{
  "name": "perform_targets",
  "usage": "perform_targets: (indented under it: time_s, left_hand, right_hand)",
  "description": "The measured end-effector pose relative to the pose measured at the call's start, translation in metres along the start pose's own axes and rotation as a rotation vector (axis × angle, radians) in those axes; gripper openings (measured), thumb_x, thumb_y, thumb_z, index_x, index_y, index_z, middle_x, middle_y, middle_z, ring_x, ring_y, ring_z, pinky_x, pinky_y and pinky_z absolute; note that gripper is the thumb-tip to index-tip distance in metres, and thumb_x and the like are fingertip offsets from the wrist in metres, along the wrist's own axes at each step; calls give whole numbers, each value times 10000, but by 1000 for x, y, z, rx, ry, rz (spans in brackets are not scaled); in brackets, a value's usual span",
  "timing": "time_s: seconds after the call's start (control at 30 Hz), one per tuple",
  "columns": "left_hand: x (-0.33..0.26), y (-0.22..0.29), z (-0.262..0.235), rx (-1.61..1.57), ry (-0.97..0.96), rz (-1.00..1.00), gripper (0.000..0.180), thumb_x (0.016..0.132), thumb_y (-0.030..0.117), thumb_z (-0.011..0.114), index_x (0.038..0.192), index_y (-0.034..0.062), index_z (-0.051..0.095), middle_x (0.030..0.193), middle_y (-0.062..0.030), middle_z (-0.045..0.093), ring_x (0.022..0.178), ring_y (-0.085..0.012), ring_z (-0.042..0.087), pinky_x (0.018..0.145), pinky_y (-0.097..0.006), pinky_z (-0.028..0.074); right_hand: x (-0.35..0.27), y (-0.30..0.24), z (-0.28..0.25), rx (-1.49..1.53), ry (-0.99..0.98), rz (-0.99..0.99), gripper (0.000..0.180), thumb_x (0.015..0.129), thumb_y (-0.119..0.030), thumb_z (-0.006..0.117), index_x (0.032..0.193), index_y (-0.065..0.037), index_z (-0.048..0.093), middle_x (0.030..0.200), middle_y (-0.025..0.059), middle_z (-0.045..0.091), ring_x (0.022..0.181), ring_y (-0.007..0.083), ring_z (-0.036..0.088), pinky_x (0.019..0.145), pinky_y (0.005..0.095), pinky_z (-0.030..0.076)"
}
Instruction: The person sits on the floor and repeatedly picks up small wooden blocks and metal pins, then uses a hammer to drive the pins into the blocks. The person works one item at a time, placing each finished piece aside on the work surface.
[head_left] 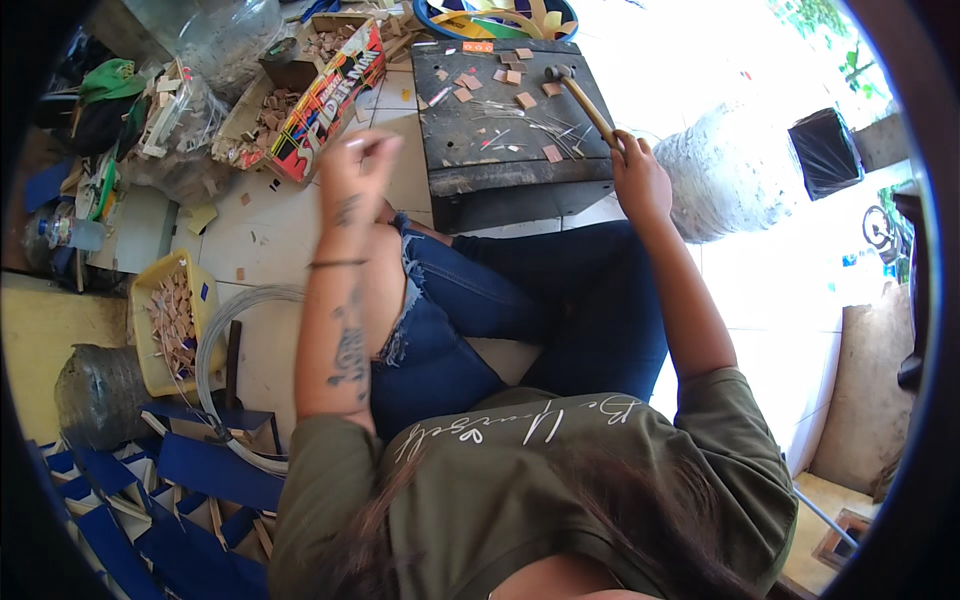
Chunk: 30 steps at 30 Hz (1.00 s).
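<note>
My right hand [640, 178] is closed round the wooden handle of a hammer [590, 106]. The hammer's grey head lies over the right part of a dark, worn low work block [450, 150]. Small square wooden pieces [526, 100] are scattered on the block's top, with several thin metal wires or rods [540, 122] among them. To the left of the block, my left hand [360, 165] is raised above the floor near a printed box. Motion blurs its fingers, which look curled; whether anything is between them cannot be made out.
The printed red and black box [325, 105] holds many wood pieces. A yellow basket [143, 330] of wood pieces stands at left, beside a coil of wire [208, 350]. Blue box-like parts [150, 530] are heaped at lower left. A large plastic sack [735, 175] stands right of the block.
</note>
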<state>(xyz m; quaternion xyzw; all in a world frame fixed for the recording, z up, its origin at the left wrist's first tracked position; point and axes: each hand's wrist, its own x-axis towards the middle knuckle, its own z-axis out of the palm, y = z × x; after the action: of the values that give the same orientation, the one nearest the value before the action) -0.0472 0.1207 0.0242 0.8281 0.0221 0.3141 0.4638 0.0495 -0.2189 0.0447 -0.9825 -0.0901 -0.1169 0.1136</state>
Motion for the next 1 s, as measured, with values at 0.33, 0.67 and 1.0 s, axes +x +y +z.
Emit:
perform_targets:
  time_s: [0.33, 0.67, 1.0]
  left_hand:
    - [-88, -94, -344, 1287, 28, -518, 192, 856, 175, 624, 928, 3, 671, 944, -173, 659, 851, -355, 637, 767, -404, 502]
    - [27, -90, -181, 885, 45, 63, 385, 811, 205, 698, 1149, 31, 639, 1122, -169, 648, 1058, -349, 585, 944, -421, 438]
    - [76, 28, 141, 519, -341, 216, 354, 788, 333, 709, 1016, 62, 706, 1047, -116, 652, 986, -288, 585, 912, -388, 446]
  right_hand:
    - [55, -40, 9, -35, -93, -428, 251, 798, -257, 703, 1008, -119, 698, 1073, 62, 632, 1083, 258, 556, 960, 417, 415]
    - [112, -40, 36, 138, -535, -480, 217, 781, -248, 689, 877, -54, 704, 768, 134, 681, 733, 278, 654, 700, 385, 515]
    - [71, -19, 14, 1077, -319, 74, 167, 810, -67, 688, 947, 20, 646, 735, 30, 635, 651, 67, 550, 583, 213, 438]
